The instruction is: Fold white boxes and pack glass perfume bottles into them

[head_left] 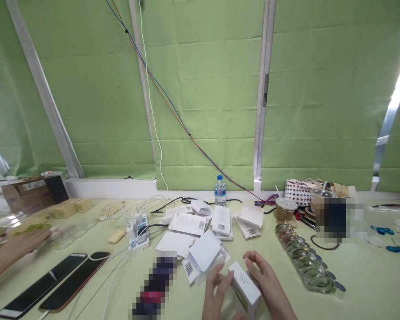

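Low in the head view, a small white box (246,284) with fine print on its top and a greenish side is held between my hands. My left hand (216,291) grips its left side, thumb and fingers bent against it. Along the right side lies my right hand (268,284), its fingers curled around the far end. The lower part of the box runs near the bottom edge of the picture. Just beyond the hands, white folded papers (205,250) and flat printed packets (189,223) lie in a loose pile.
Right of my hands stands a row of clear round containers (305,258). Behind are a water bottle (220,191) and a lidded cup (286,209). Leftward lie two phones (42,284), a power strip (139,235) with trailing cables, and another person's hand (26,244). Pixelated patches hide some items.
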Tool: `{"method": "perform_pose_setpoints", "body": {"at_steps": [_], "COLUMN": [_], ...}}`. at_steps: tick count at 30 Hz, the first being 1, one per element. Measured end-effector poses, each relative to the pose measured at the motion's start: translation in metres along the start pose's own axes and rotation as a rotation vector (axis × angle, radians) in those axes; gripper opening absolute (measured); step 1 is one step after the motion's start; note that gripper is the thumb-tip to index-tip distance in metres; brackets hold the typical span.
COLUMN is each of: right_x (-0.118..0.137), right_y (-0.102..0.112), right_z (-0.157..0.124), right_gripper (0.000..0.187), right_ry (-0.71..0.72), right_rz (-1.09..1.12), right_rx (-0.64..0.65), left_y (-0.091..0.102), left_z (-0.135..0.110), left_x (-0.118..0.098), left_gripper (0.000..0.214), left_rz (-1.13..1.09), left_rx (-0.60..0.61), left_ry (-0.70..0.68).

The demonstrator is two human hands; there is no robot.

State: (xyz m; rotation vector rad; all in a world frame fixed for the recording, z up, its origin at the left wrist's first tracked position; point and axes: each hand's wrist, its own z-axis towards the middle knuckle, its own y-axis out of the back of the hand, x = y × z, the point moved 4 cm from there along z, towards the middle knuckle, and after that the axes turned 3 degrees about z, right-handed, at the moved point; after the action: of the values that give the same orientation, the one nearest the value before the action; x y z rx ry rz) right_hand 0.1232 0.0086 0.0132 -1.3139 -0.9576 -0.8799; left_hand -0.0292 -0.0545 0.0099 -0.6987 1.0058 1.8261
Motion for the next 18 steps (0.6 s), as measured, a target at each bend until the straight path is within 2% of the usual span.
{"method": "perform_pose_setpoints", "body": {"at_steps": [2, 4, 6, 7, 9, 11, 13, 16, 18], "right_x": [-0.003, -0.007, -0.013, -0.018, -0.027, -0.034, -0.034, -0.027, -0.024], "right_y": [0.012, 0.021, 0.024, 0.023, 0.022, 0.021, 0.022, 0.026, 0.029], "right_z": [-0.008, -0.020, -0.034, -0.039, -0.045, -0.046, -0.043, -0.038, -0.036], "right_gripper": [0.041, 0.048, 0.057, 0.060, 0.052, 0.039, 0.035, 0.035, 0.033], "right_ry": [0.095, 0.284, 0.495, 0.563, 0.586, 0.533, 0.504, 0.510, 0.496], "right_rz": [-0.100, -0.207, -0.318, -0.375, -0.472, -0.524, -0.532, -0.524, -0.536], "right_rx": [-0.118, -0.216, -0.222, -0.205, -0.177, -0.168, -0.168, -0.149, -0.071], "left_y": [0.008, 0.007, 0.001, -0.002, -0.008, -0.012, -0.016, -0.017, -0.016], "left_z": [0.014, 0.024, 0.029, 0.030, 0.029, 0.026, 0.020, 0.012, 0.008], "left_x": [-0.001, -0.002, -0.003, -0.004, -0.003, 0.001, 0.006, 0.010, 0.010], "left_gripper": [0.068, 0.076, 0.077, 0.076, 0.071, 0.065, 0.061, 0.063, 0.064], "left_rz": [0.066, 0.082, 0.045, 0.020, -0.009, -0.009, -0.010, -0.073, -0.131], "left_rx": [0.112, 0.308, 0.453, 0.475, 0.420, 0.327, 0.256, 0.249, 0.273], "left_ry": [-0.028, 0.006, 0.039, 0.046, 0.051, 0.056, 0.055, 0.029, 0.012]}}
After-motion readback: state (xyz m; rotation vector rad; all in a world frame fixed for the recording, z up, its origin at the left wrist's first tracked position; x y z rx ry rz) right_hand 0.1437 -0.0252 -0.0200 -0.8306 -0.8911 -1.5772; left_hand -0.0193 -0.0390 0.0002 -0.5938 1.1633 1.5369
